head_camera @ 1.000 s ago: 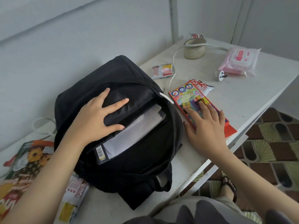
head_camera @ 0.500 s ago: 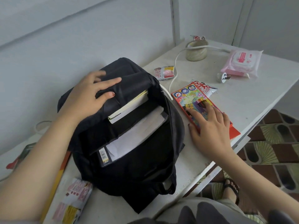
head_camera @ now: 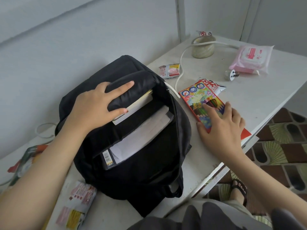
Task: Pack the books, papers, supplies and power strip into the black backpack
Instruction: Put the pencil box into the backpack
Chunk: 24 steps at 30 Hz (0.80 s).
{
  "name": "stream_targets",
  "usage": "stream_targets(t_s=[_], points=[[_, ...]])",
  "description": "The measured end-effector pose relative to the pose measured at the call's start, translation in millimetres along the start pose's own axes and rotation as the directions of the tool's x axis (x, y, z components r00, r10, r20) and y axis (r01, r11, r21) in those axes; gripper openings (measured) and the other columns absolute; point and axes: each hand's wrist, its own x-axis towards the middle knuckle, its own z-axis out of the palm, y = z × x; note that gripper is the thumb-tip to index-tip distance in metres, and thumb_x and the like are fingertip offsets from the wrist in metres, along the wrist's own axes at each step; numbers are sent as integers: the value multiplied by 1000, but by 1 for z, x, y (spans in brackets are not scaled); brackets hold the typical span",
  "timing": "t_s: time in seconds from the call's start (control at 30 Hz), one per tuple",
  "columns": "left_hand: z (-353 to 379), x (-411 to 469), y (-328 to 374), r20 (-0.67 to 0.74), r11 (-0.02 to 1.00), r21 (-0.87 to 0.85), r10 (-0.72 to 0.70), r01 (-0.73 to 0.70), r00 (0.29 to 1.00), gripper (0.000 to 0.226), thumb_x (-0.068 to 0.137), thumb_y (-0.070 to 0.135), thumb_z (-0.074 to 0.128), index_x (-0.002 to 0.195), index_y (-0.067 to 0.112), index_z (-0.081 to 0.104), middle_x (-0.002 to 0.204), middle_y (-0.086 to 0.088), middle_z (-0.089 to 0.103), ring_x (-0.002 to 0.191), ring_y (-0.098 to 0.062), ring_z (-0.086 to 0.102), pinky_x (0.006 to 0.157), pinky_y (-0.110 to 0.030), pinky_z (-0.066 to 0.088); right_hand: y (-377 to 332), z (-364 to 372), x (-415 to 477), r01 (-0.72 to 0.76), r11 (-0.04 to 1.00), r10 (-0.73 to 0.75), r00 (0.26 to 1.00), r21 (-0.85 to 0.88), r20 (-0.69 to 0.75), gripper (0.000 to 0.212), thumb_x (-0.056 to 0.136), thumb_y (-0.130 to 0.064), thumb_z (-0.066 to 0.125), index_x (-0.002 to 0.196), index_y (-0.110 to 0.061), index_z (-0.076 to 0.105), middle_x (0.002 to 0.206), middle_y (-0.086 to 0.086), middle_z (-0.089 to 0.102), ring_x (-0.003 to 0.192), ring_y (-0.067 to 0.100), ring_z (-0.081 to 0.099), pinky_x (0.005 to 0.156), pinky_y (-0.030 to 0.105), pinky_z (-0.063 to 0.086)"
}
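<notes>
The black backpack [head_camera: 149,165] lies open on the white table [head_camera: 259,100]. Inside it a yellow-edged book [head_camera: 139,103] sits in the rear pocket, with white papers [head_camera: 146,133] and a barcoded cover [head_camera: 108,159] in front of it. My left hand [head_camera: 94,107] grips the padded top edge of the bag and holds it back. My right hand [head_camera: 221,128] rests on the red coloured-pencil box [head_camera: 197,97] beside the bag, fingers flat on top and thumb against its near edge. The power strip's white cord [head_camera: 181,65] runs past the bag, its plug [head_camera: 231,74] lying loose.
A tape roll [head_camera: 202,47] and a pink wipes pack [head_camera: 250,57] stand at the back right. A small sachet [head_camera: 169,71] and a snack packet [head_camera: 214,84] lie near the pencil box. A colourful magazine [head_camera: 25,163] and a packet [head_camera: 78,206] lie left of the bag. The table edge runs close to my right hand.
My left hand slid up from the bag's front panel to its top edge and pulled it back, uncovering the book. My right hand stayed on the pencil box.
</notes>
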Motion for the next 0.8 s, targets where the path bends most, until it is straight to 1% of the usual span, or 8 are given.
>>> stream_targets(t_s=[0.07,0.13,0.27,0.33,0.5,0.63,0.7,0.8], points=[[-7,3,0,-9,993,-120,-10,9,1000,67,82,51,61,132,66,18,93,-7,59,75,-27,58,61,-31,44,0,0,1,1,999,0,1000,49,-22,52,91,-45,50,141,-36,39,151,21,21,135,40,18,109,47,13],[-12,5,-1,18,974,-227,-20,24,1000,73,81,41,67,124,73,18,76,-2,53,73,-20,53,67,-33,44,-1,-1,2,-16,993,21,999,117,-46,51,90,-44,51,139,-36,42,149,20,25,134,40,20,108,46,14],[-21,8,-2,9,927,-375,-29,30,1000,72,78,35,72,119,74,27,107,-3,66,97,-21,59,84,-30,45,-5,-7,3,-44,958,68,995,282,-77,48,90,-43,52,137,-38,43,143,18,35,129,39,27,108,48,18],[-24,11,-4,-7,898,-440,-33,27,999,62,80,33,70,119,68,36,124,9,62,107,-16,58,85,-25,42,-9,-14,2,-24,919,63,994,394,-87,46,88,-47,49,134,-42,44,136,11,42,126,34,31,106,45,22],[-33,18,-14,-41,869,-495,-38,12,998,48,86,30,65,118,60,46,119,31,48,116,-1,50,86,-4,31,-29,-35,-17,219,798,-162,975,562,-151,48,79,-54,47,127,-46,50,128,-4,49,118,20,39,100,34,31],[-45,26,-20,-78,879,-476,-43,0,996,46,86,30,65,116,59,48,120,18,59,116,-7,52,90,-19,35,-38,-37,-36,489,758,-452,871,431,-193,48,77,-48,58,123,-34,58,134,8,47,121,24,40,100,33,29],[-49,28,-21,-95,907,-420,-33,-11,995,47,86,34,65,118,61,45,105,5,65,102,-17,58,83,-26,38,-44,-30,-42,566,759,-542,823,323,-169,49,77,-47,59,123,-29,59,136,16,46,120,32,42,99,38,28],[-50,29,-22,-129,947,-319,1,-42,992,42,85,50,57,116,70,38,85,1,58,80,-17,50,73,-32,39,-58,-22,-41,585,780,-571,811,221,-131,52,75,-47,57,121,-24,62,134,23,47,115,39,45,94,42,32]])
